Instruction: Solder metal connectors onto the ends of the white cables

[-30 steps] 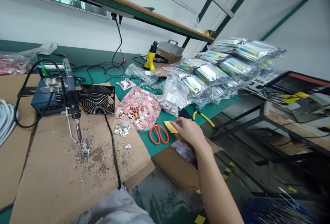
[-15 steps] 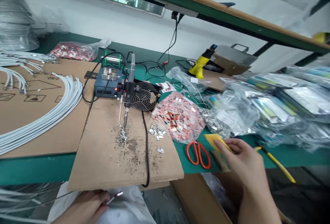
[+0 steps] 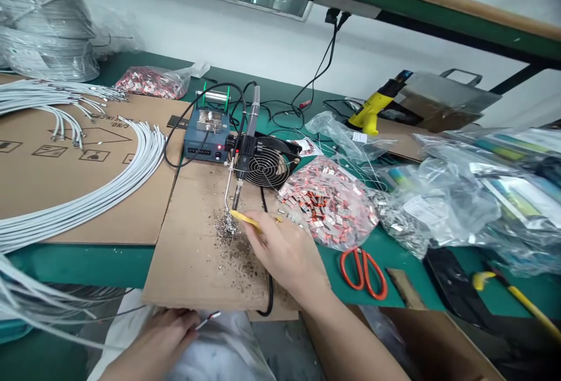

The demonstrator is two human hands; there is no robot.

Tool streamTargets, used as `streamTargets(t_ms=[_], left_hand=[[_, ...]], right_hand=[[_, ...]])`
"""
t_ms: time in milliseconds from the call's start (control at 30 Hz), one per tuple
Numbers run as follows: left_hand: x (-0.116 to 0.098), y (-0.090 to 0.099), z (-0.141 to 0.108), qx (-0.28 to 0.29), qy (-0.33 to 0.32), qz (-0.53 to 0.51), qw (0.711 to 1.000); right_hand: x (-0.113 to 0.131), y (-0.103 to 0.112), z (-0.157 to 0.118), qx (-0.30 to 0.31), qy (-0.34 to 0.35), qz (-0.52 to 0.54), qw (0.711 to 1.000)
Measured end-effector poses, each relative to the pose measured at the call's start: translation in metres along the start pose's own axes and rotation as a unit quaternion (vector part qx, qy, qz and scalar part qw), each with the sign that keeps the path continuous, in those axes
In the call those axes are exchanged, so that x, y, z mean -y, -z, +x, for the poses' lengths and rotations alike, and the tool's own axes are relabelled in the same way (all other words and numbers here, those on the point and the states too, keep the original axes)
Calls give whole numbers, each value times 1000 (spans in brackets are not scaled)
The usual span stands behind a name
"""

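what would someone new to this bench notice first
Probably the right hand near the middle, pinching a yellow pad close to the tip of the soldering iron, which is mounted tip-down over the speckled cardboard. Next might come the bundle of white cables curving across the left side, then the orange-handled scissors on the green table to the right.

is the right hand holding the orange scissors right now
No, the right hand pinches a thin yellow piece, while the orange scissors lie apart from it on the green table.
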State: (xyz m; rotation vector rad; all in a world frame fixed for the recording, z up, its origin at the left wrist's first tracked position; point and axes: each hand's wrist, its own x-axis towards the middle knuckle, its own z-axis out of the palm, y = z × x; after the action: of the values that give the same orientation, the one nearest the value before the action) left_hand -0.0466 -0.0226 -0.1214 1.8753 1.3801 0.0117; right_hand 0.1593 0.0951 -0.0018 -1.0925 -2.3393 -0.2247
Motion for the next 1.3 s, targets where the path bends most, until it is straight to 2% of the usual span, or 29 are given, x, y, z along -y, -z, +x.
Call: streamTargets(t_ms=[100, 233, 333, 433, 500, 600, 667, 733, 767, 800, 867, 933, 1000, 1067, 1167, 1233, 1300], left_hand=[[-1, 2, -1, 49, 24, 15, 998], [2, 2, -3, 54, 31, 5, 998], [10, -2, -3, 20, 17, -4, 1000], [18, -8, -3, -19, -13, -10, 1000], [21, -10, -3, -22, -16, -8, 1000], [21, -9, -3, -11, -8, 0, 1000], [20, -8, -3, -6, -6, 3, 1000], [21, -9, -2, -8, -5, 4, 1000], [22, -9, -2, -10, -6, 4, 1000], [23, -10, -1, -13, -6, 5, 1000], [24, -12, -1, -16, -7, 7, 1000], [25, -13, -1, -14, -1, 12, 1000], [23, -12, 0, -2, 13, 20, 1000], [19, -9, -1, 15, 31, 32, 999], [17, -6, -1, 29, 50, 38, 998], [21, -9, 1, 27, 50, 31, 998], [27, -16, 4, 10, 50, 33, 998]], right_hand=[[0, 0, -1, 35, -7, -26, 999], [1, -1, -4, 2, -25, 34, 999], [1, -1, -4, 19, -38, 29, 999], [-3, -1, -1, 53, -115, 121, 985], [-7, -2, 1, 57, -202, 219, 953], [-11, -8, 5, 69, -311, 364, 875], [-12, -14, 7, 84, -343, 448, 821], [-11, -18, 5, 98, -354, 494, 788], [-10, -18, 4, 99, -352, 494, 789], [-9, -16, 2, 100, -344, 475, 804], [-5, -9, -2, 94, -307, 379, 868], [-1, -1, -5, 63, -234, 248, 938], [2, 2, -6, 22, -149, 156, 976], [4, -1, -6, -17, -80, 98, 992], [3, -8, -7, 19, -42, 14, 999], [-1, -6, -12, 57, -69, 18, 996], [-10, 6, -25, 52, -132, 91, 986]])
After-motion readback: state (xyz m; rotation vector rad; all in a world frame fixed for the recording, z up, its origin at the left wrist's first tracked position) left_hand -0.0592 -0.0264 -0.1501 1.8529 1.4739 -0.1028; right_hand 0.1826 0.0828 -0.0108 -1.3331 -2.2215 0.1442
